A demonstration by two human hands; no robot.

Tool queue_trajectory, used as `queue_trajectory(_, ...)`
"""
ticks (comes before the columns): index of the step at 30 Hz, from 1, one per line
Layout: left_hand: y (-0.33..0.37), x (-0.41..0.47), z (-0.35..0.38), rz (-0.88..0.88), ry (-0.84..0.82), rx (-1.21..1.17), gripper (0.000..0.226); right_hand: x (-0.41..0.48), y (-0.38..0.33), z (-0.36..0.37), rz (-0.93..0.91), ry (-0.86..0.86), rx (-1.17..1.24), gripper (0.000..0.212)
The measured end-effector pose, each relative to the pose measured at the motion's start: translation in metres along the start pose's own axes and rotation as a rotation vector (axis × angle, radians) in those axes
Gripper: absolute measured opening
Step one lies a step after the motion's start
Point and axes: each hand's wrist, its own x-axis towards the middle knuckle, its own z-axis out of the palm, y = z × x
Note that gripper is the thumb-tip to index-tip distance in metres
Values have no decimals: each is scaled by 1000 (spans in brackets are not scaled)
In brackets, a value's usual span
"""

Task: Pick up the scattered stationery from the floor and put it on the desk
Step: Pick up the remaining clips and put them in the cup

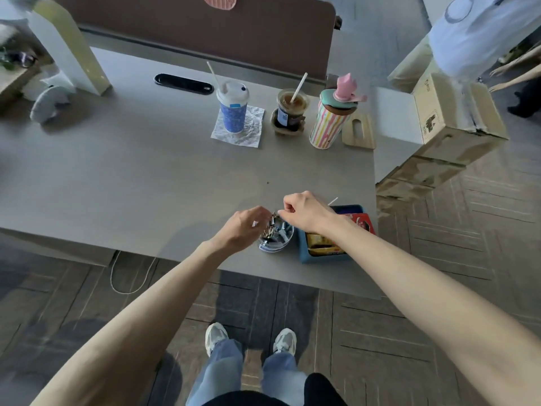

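— While both hands hover over the clear tub (276,238) of binder clips (270,230) near the table (146,171) edge, what worries you?
— The left hand (243,227) and right hand (304,213) pinch clips loosely; one slip sends them back to the floor (409,288).

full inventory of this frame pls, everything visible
desk: 1, grey, centre
clip tub: 1, clear, near desk edge, holds binder clips
tray: 1, blue, right of tub, holds packets
cups: 3, blue, clear iced coffee, striped, far side of the desk
napkin: 1, white, under blue cup
wooden board: 1, tan, by striped cup
cardboard boxes: stacked, brown, right of the desk
cable: 1, white, floor
second person: 1, pale top, upper right
shoes: 2, pale
left hand: over tub
right hand: over tub, pinching
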Motion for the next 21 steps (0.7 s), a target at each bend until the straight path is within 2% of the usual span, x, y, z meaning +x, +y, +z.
queue_trajectory(9,-23,-22,-23,18,190,90,17,21,-18,24,-46,-115,-126,25)
queue_trajectory(14,-30,-29,-28,27,193,101,16,26,-20,34,-37,-129,-129,21)
queue_trajectory(21,-37,-37,-26,-52,138,114,18,32,-24,40,-50,-199,-122,17)
